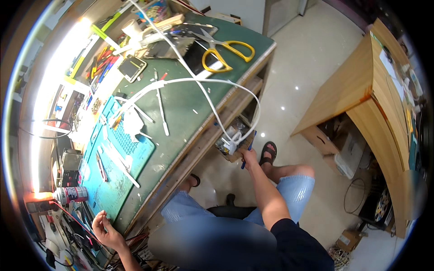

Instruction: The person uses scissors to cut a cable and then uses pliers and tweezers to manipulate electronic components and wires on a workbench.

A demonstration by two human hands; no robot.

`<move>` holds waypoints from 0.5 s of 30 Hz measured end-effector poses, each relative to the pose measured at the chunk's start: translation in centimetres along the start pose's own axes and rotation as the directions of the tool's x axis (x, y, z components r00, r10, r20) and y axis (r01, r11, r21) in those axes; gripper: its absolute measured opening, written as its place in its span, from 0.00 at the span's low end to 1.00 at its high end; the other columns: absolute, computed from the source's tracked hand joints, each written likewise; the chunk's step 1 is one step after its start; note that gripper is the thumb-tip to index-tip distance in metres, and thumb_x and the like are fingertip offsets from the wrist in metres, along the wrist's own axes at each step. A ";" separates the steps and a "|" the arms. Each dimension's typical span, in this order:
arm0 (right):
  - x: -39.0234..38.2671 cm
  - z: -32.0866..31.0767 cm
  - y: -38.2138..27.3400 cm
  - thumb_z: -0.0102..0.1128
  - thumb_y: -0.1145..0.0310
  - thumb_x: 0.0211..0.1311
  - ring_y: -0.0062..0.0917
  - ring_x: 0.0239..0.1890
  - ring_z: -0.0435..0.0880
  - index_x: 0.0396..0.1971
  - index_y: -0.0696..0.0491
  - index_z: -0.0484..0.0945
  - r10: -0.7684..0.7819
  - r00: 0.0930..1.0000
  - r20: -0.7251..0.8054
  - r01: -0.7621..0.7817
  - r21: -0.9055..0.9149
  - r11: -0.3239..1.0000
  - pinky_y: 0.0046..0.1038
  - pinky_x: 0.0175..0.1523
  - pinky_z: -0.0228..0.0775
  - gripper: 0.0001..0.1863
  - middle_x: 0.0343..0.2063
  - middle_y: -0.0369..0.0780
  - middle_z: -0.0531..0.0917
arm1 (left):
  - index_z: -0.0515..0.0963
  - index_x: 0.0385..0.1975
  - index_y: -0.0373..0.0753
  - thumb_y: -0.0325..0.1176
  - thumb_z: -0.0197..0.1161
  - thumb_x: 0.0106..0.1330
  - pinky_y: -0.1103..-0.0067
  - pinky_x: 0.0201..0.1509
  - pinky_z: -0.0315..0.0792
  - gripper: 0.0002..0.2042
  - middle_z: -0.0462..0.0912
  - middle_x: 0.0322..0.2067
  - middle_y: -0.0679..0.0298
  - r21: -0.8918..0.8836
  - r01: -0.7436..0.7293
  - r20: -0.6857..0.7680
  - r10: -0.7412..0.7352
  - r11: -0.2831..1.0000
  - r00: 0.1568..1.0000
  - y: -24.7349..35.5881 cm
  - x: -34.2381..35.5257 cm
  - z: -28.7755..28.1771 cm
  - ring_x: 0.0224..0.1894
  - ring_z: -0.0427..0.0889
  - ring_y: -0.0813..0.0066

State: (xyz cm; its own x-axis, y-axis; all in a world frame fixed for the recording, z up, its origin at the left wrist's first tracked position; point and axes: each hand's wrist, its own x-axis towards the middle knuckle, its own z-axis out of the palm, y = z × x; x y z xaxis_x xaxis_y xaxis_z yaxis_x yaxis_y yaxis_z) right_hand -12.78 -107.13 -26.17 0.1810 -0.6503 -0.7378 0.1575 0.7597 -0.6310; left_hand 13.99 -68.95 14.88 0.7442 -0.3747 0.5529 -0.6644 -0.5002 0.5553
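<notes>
Blue pen-like tool [251, 143], slim and straight, its markings too small to read, sits beyond the table's [181, 108] edge, the right hand [249, 157] closed around it. The left hand [106, 234], fingers loosely apart, holds nothing near a label-printed can [74, 194] and blue mat [118, 189]. A white cable [259, 110] loops across, below yellow-handled scissors [214, 43].

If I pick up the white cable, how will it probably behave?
The white cable probably feels flexible yet springy, since it forms a wide, smooth loop. It looks fairly light, being slim. It might tangle, as it appears to cross itself.
</notes>
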 end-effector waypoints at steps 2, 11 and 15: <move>3.5 2.9 -2.0 0.65 0.76 0.57 0.20 0.19 0.73 0.32 0.54 0.80 -0.106 0.993 0.047 0.102 0.065 0.993 0.26 0.23 0.61 0.04 0.22 0.35 0.79 | 0.75 0.44 0.33 0.25 0.56 0.77 0.79 0.50 0.75 0.03 0.84 0.45 0.57 -0.035 0.010 0.001 -0.010 0.999 1.000 -0.2 0.0 0.7 0.46 0.82 0.72; 11.9 9.5 -5.4 0.60 0.67 0.65 0.23 0.21 0.78 0.33 0.54 0.78 -0.262 0.963 -0.067 0.228 -0.317 0.920 0.25 0.25 0.67 0.06 0.22 0.36 0.80 | 0.73 0.39 0.32 0.20 0.59 0.72 0.74 0.54 0.74 0.02 0.84 0.40 0.54 0.020 0.017 0.047 -0.018 1.000 0.999 1.4 -0.2 0.8 0.44 0.82 0.66; 11.1 9.7 -4.1 0.60 0.64 0.66 0.23 0.21 0.79 0.33 0.53 0.78 -0.205 0.973 -0.103 0.169 -0.285 0.943 0.25 0.26 0.68 0.08 0.22 0.37 0.80 | 0.74 0.37 0.32 0.19 0.60 0.70 0.73 0.50 0.76 0.03 0.84 0.37 0.53 0.097 -0.019 0.056 0.014 0.995 0.998 2.3 0.0 0.0 0.41 0.82 0.64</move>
State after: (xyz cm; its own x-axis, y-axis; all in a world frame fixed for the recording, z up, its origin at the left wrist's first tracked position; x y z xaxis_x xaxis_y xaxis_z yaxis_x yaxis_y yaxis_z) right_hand -2.00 -117.51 -29.44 0.0440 -0.7888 -0.6131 -0.0980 0.6073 -0.7884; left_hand 12.40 -70.08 16.16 0.7377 -0.4248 0.5247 -0.6687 -0.5667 0.4814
